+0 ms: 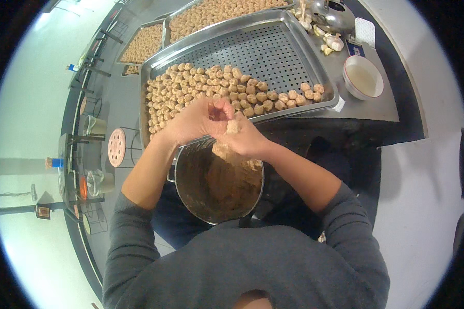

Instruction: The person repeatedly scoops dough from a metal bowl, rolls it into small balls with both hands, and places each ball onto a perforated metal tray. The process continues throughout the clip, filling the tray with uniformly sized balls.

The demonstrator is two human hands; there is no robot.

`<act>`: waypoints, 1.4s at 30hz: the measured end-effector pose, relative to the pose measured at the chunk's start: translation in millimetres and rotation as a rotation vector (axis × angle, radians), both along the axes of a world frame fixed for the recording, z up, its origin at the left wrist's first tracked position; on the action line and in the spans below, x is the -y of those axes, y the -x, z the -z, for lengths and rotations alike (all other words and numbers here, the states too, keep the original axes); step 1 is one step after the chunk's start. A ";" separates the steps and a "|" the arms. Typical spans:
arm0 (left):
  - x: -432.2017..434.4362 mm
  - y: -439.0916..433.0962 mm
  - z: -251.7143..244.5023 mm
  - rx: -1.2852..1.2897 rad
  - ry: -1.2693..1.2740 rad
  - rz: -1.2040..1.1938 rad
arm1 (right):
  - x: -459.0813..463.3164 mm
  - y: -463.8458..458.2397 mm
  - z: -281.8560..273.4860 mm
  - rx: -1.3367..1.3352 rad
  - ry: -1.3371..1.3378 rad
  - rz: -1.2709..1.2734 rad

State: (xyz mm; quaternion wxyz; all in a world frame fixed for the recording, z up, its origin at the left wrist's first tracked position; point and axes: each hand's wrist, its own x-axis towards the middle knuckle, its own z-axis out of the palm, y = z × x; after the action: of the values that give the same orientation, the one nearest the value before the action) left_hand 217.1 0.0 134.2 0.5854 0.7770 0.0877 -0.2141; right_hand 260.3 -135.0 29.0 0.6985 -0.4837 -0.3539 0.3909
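Observation:
Both my hands meet over the front rim of a perforated metal tray [251, 50], above a deep metal pot [216, 193]. A small lump of pale brown paste [233, 126] shows at the top of my right hand [247, 139], which is curled around it. My left hand [193, 121] touches the right, its thumb and fingers bent into a ring; whether anything is pinched there is hidden. More paste [226, 151] appears just below the right hand, at the pot's far side. Brown residue coats the pot's inner wall. Rows of small rounded balls [201, 83] cover the tray's left and near parts.
Further trays of balls [216, 15] [143, 44] stand behind. On the metal table [371, 110] at right are a white bowl of cloudy liquid [361, 79], garlic [334, 41] and a metal kettle [332, 17]. A round-seated stool [117, 147] and lined bins [100, 182] stand at left.

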 end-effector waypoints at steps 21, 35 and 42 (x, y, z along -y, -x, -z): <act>-70.0 -61.5 26.8 0.416 -0.622 -0.702 | -5.1 -16.0 -16.4 -0.701 -0.183 0.012; -14.1 13.5 1.8 -0.069 0.042 0.005 | -19.9 28.1 -3.7 -0.176 -0.271 0.099; -54.6 -16.2 4.5 0.523 -0.028 -0.414 | -28.0 27.1 5.1 0.156 -0.115 -0.186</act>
State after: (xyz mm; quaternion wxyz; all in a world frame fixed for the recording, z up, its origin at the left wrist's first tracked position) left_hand 233.4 54.5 129.7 0.6085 0.7793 0.0934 0.1174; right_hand 233.2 -107.0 23.9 0.6563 -0.4370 -0.4723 0.3941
